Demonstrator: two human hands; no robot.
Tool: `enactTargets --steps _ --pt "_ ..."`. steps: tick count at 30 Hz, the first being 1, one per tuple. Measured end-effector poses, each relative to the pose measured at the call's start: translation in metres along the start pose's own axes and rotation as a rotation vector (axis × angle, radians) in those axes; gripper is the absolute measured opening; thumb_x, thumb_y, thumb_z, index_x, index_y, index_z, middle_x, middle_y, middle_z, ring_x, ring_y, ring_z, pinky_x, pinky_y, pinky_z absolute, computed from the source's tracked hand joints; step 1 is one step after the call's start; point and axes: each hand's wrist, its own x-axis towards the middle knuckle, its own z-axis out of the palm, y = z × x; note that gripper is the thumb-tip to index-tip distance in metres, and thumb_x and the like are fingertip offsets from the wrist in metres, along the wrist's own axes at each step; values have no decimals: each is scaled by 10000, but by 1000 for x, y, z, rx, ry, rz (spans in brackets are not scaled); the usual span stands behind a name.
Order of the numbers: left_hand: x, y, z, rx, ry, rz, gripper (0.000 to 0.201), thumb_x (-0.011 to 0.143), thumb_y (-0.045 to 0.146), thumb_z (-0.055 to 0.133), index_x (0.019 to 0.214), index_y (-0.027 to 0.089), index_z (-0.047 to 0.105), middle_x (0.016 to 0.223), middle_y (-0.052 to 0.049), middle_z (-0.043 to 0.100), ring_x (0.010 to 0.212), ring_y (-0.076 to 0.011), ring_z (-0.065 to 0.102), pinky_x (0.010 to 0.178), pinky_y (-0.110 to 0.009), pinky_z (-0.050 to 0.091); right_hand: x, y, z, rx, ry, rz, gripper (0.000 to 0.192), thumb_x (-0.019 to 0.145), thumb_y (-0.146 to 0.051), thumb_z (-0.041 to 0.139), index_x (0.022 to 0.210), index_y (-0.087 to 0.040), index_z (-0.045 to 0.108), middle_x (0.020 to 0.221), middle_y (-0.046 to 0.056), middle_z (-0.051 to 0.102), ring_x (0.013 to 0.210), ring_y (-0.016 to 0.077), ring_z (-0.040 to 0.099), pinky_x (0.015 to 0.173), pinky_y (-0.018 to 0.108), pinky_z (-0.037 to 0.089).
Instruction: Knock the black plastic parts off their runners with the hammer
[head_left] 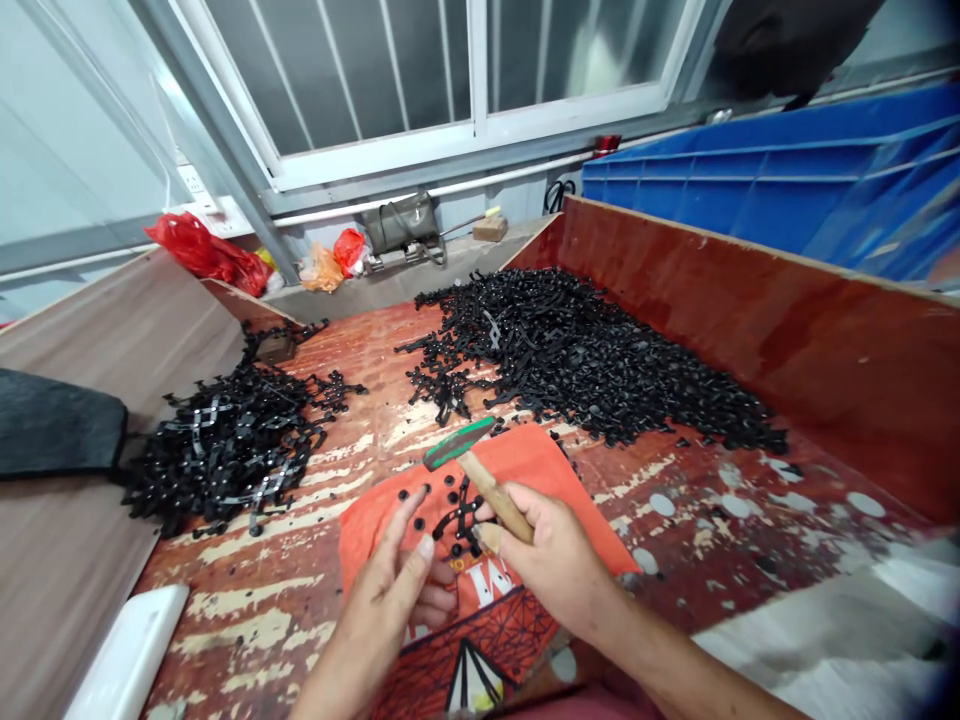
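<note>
My right hand (551,550) is wrapped round the wooden handle of a hammer (491,487), whose long head is edged in green. Left of it, my left hand (401,580) has its index finger stretched out and its thumb apart, the other fingers loosely bent. The index fingertip is at a small round black piece (418,524) or just beside it; I cannot tell if they touch. Between the hands, several black jointed strips (457,520) and black buttons lie on an orange printed cloth (540,460).
A large heap of black parts (585,360) spreads at the back right, and a smaller heap (225,440) at the left. A red-brown board (750,330) walls the right side. A white flat case (131,655) lies at the left front. A blue crate (780,170) stands behind.
</note>
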Motion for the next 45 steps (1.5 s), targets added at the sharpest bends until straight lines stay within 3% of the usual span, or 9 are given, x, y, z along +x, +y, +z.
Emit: enactTargets --steps 3,7,13,16,20,25,37,42,45 --pt "0 4 12 -228 -49 -10 726 804 551 683 1436 284 442 974 -81 693 842 -202 694 784 -332 560 -3 3 8 25 -77 20 69 758 -191 613 827 -182 613 680 -46 538 591 115 447 536 220 366" --pt "10 8 13 -397 -150 -6 372 759 462 757 991 188 661 853 -39 647 781 -158 631 736 -280 527 -8 9 16 66 -232 19 139 758 -152 612 889 -183 647 747 -32 591 661 126 506 607 219 408" --pt "27 9 -55 -72 228 129 298 686 429 758 716 162 629 670 13 597 593 -109 481 557 -211 381 -11 16 -23 -148 -153 -26 190 935 -289 530 1061 -202 642 728 -37 537 615 124 455 571 228 363" --pt "32 3 -74 168 213 136 361 732 512 657 725 151 681 765 -31 661 637 -140 495 579 -238 373 -10 30 -44 -292 -90 -36 172 937 -282 514 1034 -204 633 716 -36 521 644 141 481 595 234 382" --pt "47 -11 -68 398 123 158 499 756 638 593 598 165 602 545 11 516 535 -129 411 521 -239 291 -12 46 -51 -428 -64 -22 141 924 -286 528 970 -222 645 676 -37 517 624 150 485 573 232 377" --pt "61 -20 -58 592 164 210 504 809 645 516 589 192 517 516 31 456 523 -136 419 513 -238 256 -13 46 -48 -506 -86 -4 137 930 -290 521 898 -225 637 661 -47 491 594 143 460 544 233 339" --pt "59 -12 -50 1053 223 152 434 925 500 404 644 211 563 595 -9 581 597 -188 554 572 -257 248 -13 44 -49 -575 -110 -13 173 938 -319 522 992 -249 670 668 -39 556 582 151 505 542 234 367" --pt "58 -15 -47 1029 220 172 413 920 478 422 645 215 584 559 -1 551 595 -193 571 562 -256 247 -12 31 -46 -542 -164 -101 365 990 -302 444 1312 -326 615 1050 9 725 873 221 671 764 308 513" --pt "56 -15 -45 1014 229 162 418 930 460 417 622 211 550 550 -7 541 573 -188 546 561 -259 240 -9 17 -35 -576 -222 -210 451 1023 -275 390 1447 -408 466 1363 -24 605 1130 235 635 951 375 490"
